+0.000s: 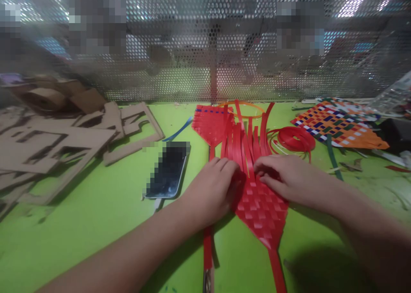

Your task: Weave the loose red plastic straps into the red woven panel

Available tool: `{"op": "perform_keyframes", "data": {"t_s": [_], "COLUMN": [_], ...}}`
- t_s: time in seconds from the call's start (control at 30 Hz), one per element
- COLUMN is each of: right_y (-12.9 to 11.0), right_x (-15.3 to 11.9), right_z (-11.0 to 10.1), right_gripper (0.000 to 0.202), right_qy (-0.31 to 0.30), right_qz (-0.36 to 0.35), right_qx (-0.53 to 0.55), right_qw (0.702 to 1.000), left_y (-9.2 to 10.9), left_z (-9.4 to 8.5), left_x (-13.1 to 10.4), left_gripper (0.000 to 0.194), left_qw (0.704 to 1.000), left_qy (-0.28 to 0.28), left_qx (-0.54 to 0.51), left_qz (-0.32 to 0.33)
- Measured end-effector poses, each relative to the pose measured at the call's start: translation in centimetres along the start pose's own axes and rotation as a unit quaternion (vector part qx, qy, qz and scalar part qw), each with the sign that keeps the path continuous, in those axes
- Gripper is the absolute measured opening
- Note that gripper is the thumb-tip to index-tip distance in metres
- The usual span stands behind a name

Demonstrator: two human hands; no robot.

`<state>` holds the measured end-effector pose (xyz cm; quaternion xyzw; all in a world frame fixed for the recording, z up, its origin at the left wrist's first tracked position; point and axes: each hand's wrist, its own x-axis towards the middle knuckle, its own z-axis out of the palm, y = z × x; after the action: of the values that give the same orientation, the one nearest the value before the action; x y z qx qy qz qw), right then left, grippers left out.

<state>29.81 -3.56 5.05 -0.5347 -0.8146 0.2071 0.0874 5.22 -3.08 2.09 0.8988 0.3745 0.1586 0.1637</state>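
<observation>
A red woven fan [260,209] of flat plastic strips lies on the green table, its tight weave narrowing to a handle at the bottom. Loose red strips [236,143] fan out from its top end. My left hand [213,190] is closed on the left edge of the weave, fingertips curled under and partly hidden. On the opposite edge, my right hand [285,177] pinches at the weave where the loose strips begin; exactly which strip it grips is hidden. Behind my left hand lies another red woven fan [210,124] with a blue dashed line along its top.
A phone [168,169] with a cable lies left of my left hand. Cardboard cut-outs [58,147] pile up at the far left. A red strip coil [295,139] and a multicoloured woven piece [340,124] lie at right. A perforated metal screen [192,70] stands behind, people beyond it.
</observation>
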Motion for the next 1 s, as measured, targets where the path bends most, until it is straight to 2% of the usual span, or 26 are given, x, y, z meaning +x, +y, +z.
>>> {"op": "perform_keyframes", "data": {"t_s": [0.2,0.3,0.5,0.87,1.0], "right_y": [-0.13,-0.30,-0.46,-0.71,-0.60], "right_x": [0.14,0.17,0.42,0.53,0.56], "right_z": [0.02,0.20,0.54,0.31,0.32], "right_gripper": [0.019,0.017,0.008,0.013,0.012], "right_qy": [-0.028,-0.039,-0.051,-0.084,-0.071], "right_qz": [0.009,0.016,0.051,0.016,-0.002], "right_qx": [0.050,0.069,0.039,0.025,0.005], "right_qw": [0.998,0.997,0.997,0.996,0.997], "left_y": [-0.20,-0.11,0.05,-0.14,-0.13], "left_z": [0.21,0.32,0.54,0.71,0.72], "left_x": [0.24,0.33,0.56,0.84,0.85], "left_gripper": [0.026,0.026,0.021,0.015,0.013], "left_qw": [1.000,0.999,0.998,0.996,0.996], "left_qy": [-0.013,-0.023,-0.033,-0.037,-0.034], "left_qx": [-0.025,-0.033,-0.044,-0.073,-0.070], "left_qz": [0.005,-0.004,-0.026,-0.034,-0.035]}}
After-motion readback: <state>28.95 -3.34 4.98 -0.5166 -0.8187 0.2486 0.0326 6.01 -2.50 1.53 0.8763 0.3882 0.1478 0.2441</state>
